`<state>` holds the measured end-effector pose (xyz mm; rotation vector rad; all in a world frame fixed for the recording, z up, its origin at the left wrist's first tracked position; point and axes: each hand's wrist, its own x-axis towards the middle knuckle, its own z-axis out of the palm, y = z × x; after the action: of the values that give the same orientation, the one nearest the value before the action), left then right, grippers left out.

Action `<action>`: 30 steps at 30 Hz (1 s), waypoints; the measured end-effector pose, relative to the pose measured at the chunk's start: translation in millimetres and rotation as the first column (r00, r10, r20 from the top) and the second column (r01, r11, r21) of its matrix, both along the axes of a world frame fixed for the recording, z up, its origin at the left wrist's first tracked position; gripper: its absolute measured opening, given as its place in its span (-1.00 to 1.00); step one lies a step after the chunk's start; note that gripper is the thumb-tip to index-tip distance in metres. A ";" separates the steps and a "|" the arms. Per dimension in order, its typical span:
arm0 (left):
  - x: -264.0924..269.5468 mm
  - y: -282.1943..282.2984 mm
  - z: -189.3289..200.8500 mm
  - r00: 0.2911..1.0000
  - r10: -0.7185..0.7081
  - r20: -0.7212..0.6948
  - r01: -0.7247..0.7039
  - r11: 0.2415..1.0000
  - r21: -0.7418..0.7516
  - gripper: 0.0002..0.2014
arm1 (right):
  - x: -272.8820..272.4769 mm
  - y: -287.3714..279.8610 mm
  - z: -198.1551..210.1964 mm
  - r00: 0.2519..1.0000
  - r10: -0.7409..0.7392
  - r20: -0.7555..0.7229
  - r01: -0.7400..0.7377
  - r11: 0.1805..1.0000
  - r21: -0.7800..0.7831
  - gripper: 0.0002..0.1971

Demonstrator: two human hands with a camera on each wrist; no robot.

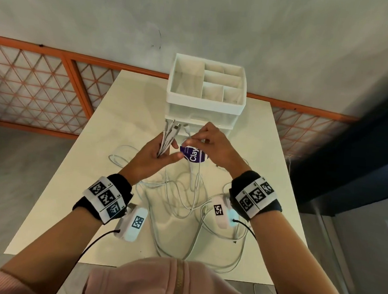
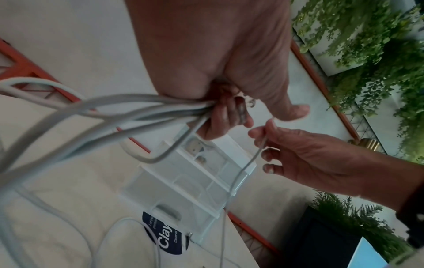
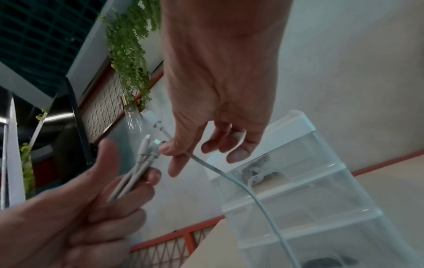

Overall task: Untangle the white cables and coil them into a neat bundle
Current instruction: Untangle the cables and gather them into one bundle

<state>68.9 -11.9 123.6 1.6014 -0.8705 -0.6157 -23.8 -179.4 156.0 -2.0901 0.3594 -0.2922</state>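
Several white cables point(image 1: 181, 196) lie in tangled loops on the white table point(image 1: 127, 111) and hang over its near edge. My left hand point(image 1: 165, 153) grips a bundle of cable ends point(image 1: 170, 134), plugs pointing away from me; the bundle point(image 2: 137, 107) runs into that left hand point(image 2: 229, 112) in the left wrist view. Just to its right, my right hand point(image 1: 195, 139) pinches a single white cable point(image 3: 229, 177) between thumb and forefinger, a little below its plug point(image 3: 151, 117). The two hands are close together, above the table.
A white desk organiser point(image 1: 205, 102) with top compartments and clear drawers stands just beyond my hands. A round purple sticker point(image 1: 193, 157) marked "Clay" lies on the table under them. An orange lattice railing point(image 1: 33, 80) runs behind the table.
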 end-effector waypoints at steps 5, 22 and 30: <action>-3.5 -5.6 8.8 0.999 0.051 0.012 -0.050 0.997 -0.062 -0.81 | 8.6 15.9 2.0 0.976 0.152 -0.156 -0.165 0.984 -0.074 -0.72; 19.5 1.3 27.6 0.953 0.285 0.104 -0.260 0.944 -0.203 -0.80 | 7.0 14.1 -12.5 0.957 0.221 -0.188 -0.211 0.975 0.072 -0.70; 83.3 43.2 28.8 0.816 0.578 0.005 -0.542 0.770 -0.337 -0.76 | -46.0 -78.2 -78.3 0.868 -0.187 -0.460 0.071 0.964 -0.257 -0.76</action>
<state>152.1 31.4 152.4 1.4967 -0.4858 0.0474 -69.8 -257.6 77.7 -2.3639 0.8007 0.1268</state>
